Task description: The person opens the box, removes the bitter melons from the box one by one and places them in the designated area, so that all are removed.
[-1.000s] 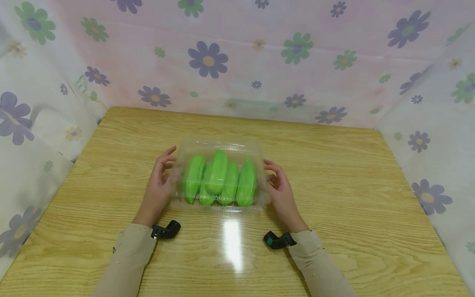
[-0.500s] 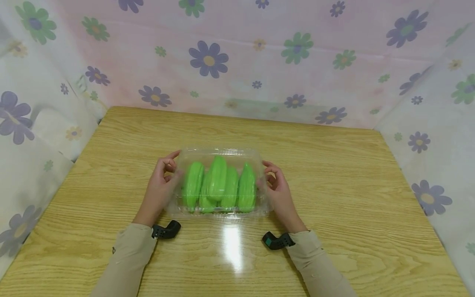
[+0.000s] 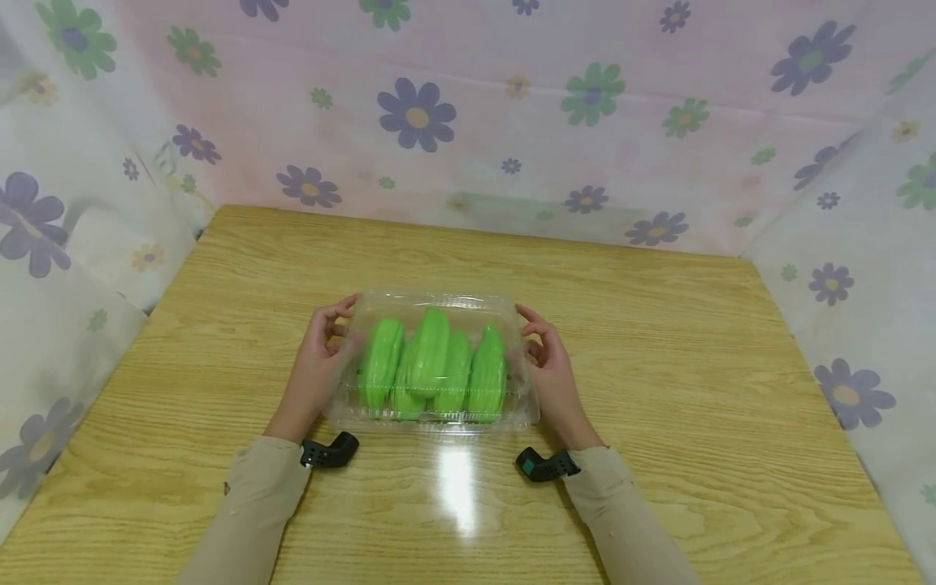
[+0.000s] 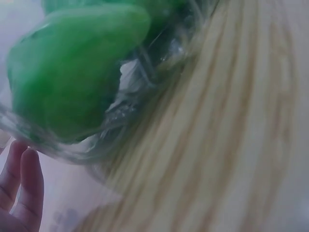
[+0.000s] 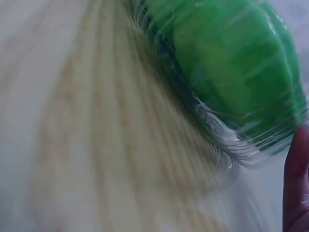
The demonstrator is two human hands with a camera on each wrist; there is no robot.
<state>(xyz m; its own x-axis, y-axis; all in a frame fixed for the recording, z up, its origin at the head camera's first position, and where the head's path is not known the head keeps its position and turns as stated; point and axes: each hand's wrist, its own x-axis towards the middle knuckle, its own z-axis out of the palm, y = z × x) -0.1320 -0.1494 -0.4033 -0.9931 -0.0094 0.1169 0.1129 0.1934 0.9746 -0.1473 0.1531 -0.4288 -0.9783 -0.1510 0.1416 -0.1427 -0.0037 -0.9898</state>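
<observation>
In the head view, a clear plastic clamshell container (image 3: 471, 302) stands at the middle of the table, between both hands. Several long green ridged pieces (image 3: 431, 353), shaped like gourds or pods, lie side by side inside, one on top of the others. My left hand (image 3: 318, 357) grips the left side, and my right hand (image 3: 550, 366) grips the right side. The left wrist view has two fingertips (image 4: 31, 179) right at the container's edge, beside a green piece (image 4: 72, 67). In the right wrist view a fingertip (image 5: 298, 159) touches the plastic near another green piece (image 5: 231, 67).
The wood-grain table (image 3: 680, 366) extends around the container on all sides. A flower-printed cloth (image 3: 475, 138) hangs along the back, left and right edges. Black camera mounts (image 3: 331, 451) sit at both wrists, and a bright reflection shows on the tabletop in front.
The container has come nearer to me and tipped slightly, with both hands still at its sides. Over the last half second it has hardly moved.
</observation>
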